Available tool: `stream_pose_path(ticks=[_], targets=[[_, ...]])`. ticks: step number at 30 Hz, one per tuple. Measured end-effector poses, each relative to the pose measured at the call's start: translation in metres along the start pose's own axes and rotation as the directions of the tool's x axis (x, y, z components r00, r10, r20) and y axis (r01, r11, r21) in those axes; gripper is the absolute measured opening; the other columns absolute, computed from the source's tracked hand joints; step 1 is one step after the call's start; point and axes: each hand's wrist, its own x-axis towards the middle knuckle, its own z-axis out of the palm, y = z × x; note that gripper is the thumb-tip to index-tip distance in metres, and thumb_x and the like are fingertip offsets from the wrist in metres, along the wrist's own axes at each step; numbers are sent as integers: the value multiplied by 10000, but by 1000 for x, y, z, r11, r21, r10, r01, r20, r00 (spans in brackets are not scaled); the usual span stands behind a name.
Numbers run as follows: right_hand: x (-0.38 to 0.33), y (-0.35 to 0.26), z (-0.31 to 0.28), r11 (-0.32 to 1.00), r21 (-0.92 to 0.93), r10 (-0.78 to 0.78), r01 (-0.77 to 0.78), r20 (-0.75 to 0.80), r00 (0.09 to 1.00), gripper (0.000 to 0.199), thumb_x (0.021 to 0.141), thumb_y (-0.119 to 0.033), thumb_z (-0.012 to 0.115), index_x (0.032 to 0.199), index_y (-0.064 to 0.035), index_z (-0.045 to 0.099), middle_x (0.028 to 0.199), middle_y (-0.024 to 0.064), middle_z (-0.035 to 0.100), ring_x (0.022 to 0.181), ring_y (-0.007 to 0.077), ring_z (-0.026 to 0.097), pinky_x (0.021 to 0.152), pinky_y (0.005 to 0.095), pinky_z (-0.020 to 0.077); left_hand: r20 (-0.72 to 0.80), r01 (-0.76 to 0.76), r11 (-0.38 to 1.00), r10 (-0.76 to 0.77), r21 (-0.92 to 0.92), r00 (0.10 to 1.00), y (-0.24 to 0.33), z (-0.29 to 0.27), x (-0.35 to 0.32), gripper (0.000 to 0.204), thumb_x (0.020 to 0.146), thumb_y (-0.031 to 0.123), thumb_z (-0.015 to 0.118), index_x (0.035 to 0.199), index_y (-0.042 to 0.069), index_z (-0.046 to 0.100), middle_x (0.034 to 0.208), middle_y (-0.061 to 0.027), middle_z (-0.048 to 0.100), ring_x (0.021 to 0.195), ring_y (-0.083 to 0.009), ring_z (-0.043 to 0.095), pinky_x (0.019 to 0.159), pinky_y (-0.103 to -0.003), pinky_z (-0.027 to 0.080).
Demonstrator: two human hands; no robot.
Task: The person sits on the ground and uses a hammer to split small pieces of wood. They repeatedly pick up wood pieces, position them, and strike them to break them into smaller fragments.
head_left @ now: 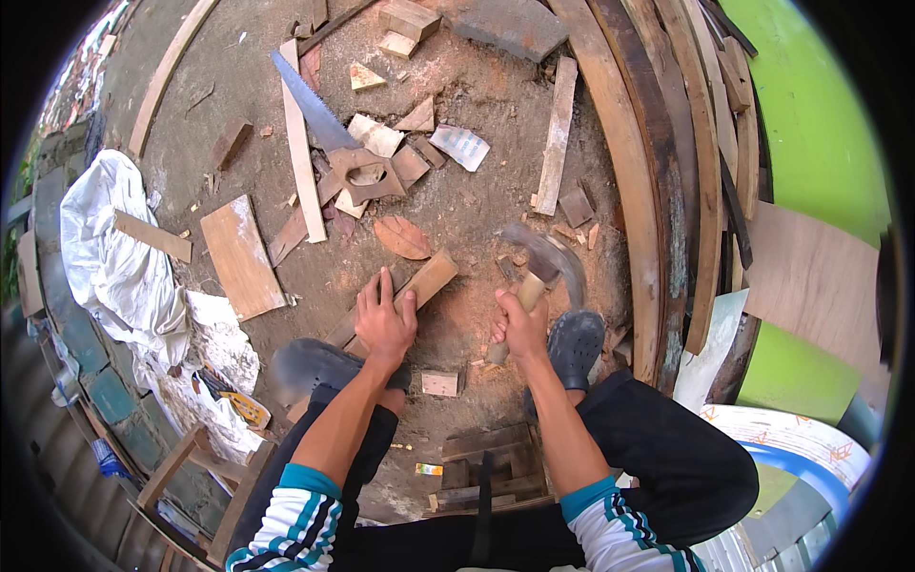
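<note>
My left hand point(386, 324) grips a short wooden strip point(431, 276) against the ground, fingers over its top and thumb along its side. The strip's near end runs back toward my left shoe. In my right hand point(522, 326) is a claw hammer, closed round its wooden handle point(530, 292). The curved metal hammer head point(553, 264) is raised to the right of the strip, apart from it and smeared by motion. A brown leaf point(402, 237) lies just beyond my left hand. Whether a nail is in the strip, I cannot tell.
A handsaw point(324, 112) lies ahead among wood offcuts point(410, 165). Long planks point(610, 143) line the right side, beside a green panel point(810, 124). White cloth point(119, 257) and a flat board point(242, 255) lie left. My shoes point(576, 348) flank the work spot; a wooden block point(440, 383) sits between them.
</note>
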Motion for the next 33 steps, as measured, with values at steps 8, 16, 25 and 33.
stream_pose_path(ticks=[8, 16, 25, 33], targets=[[24, 7, -16, 974, -221, 40, -55, -69, 997, 202, 885, -120, 618, 737, -21, 523, 535, 47, 487, 394, 137, 463, 375, 345, 409, 44, 25, 999, -26, 24, 999, 3, -2, 4, 517, 953, 345, 573, 1381, 55, 572, 1287, -159, 605, 1160, -343, 582, 942, -442, 495], [28, 20, -5, 825, -557, 101, -94, -18, 995, 246, 883, -212, 614, 743, -14, 576, 596, 74, 549, 519, 177, 553, 490, 379, 423, 31, 10, 1000, -11, 20, 999, 3, 0, 4, 517, 959, 356, 566, 1385, 62, 572, 1285, -159, 613, 1154, -352, 586, 941, -437, 498], [21, 20, -3, 779, -621, 113, -93, -7, 994, 256, 872, -232, 612, 748, -11, 577, 569, 99, 544, 500, 216, 540, 536, 430, 442, 26, -2, 1000, 1, 18, 1000, 3, 2, 3, 522, 961, 359, 556, 1390, 62, 567, 1285, -163, 614, 1154, -354, 590, 934, -440, 504], [9, 15, 11, 950, -144, 273, -277, -48, 961, 140, 903, -104, 589, 823, -14, 517, 539, 3, 427, 403, 123, 407, 356, 313, 376, 27, 12, 1000, -12, 3, 1000, -1, 3, 2, 548, 937, 373, 586, 1378, 49, 570, 1288, -169, 600, 1146, -363, 579, 949, -453, 491]])
